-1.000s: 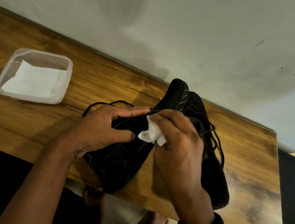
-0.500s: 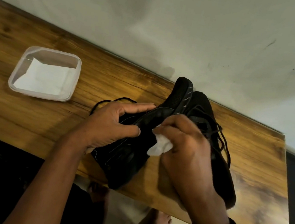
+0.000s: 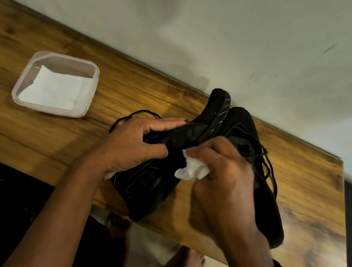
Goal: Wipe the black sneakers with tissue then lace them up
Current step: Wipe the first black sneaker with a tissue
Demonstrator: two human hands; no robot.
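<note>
While my left hand (image 3: 131, 147) grips the tilted sneaker (image 3: 147, 188), my right hand (image 3: 227, 179) pinches the tissue (image 3: 192, 169) against its sole; I'd wipe lengthwise, pressing firmly.

Right hand (image 3: 226, 185) has drawn the tissue (image 3: 192, 169) slightly lower along the held sneaker (image 3: 147, 188); the container (image 3: 48, 111) now sits further right in frame.

Wooden table (image 3: 33, 140) against a scuffed pale wall (image 3: 230, 28)

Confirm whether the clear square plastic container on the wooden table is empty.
No, the clear square plastic container holds a flat white tissue sheet lying inside it.
</note>
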